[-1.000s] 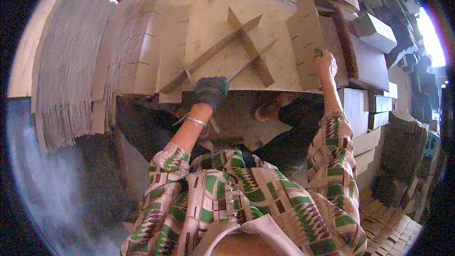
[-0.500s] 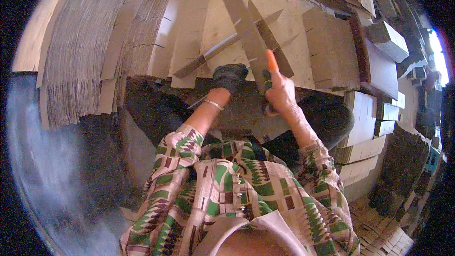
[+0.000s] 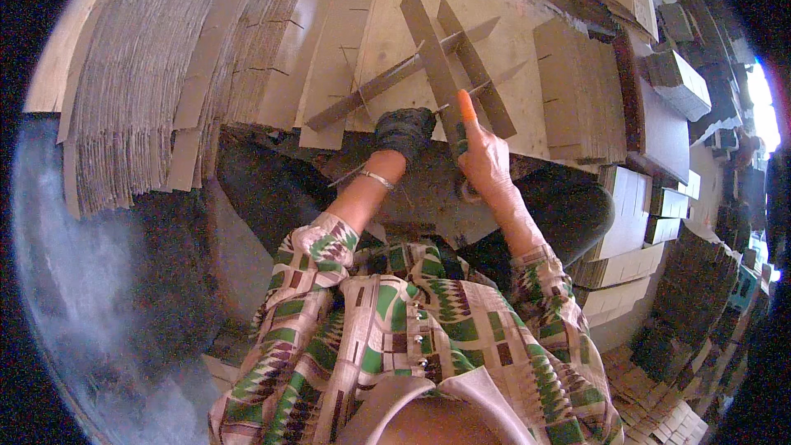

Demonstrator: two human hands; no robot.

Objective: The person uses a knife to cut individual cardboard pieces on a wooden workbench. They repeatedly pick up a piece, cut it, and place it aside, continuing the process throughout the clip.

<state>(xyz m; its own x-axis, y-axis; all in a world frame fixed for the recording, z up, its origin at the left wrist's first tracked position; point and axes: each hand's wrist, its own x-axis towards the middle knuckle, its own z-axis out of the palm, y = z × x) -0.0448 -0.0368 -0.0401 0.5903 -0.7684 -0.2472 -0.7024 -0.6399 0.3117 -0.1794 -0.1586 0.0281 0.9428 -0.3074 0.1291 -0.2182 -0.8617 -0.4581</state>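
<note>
My left hand point(image 3: 404, 133), in a dark glove, is closed on the near end of a thin slotted cardboard strip point(image 3: 503, 76) that runs to the upper right; its fingertips are partly hidden. My right hand point(image 3: 486, 156) is bare, with an orange finger cover on the index finger. That finger lies along a long cardboard strip point(image 3: 430, 48), and the other fingers curl round the strip's near end. Another long strip point(image 3: 474, 64) stands to its right, roughly parallel. A cross strip point(image 3: 371, 86) passes through both and reaches out to the left.
Stacks of slotted cardboard strips point(image 3: 140, 74) stand at the left, with a smaller slotted stack point(image 3: 276, 41) beside them. Another stack point(image 3: 577, 91) lies right of my hands. Bundled cardboard pieces point(image 3: 622, 214) are piled further right. The strips rest on a light wooden board point(image 3: 379, 21).
The long strip in my right hand has shifted right and stands closer to the parallel strip. The cross strip has moved slightly with it. Both hands have moved only a little.
</note>
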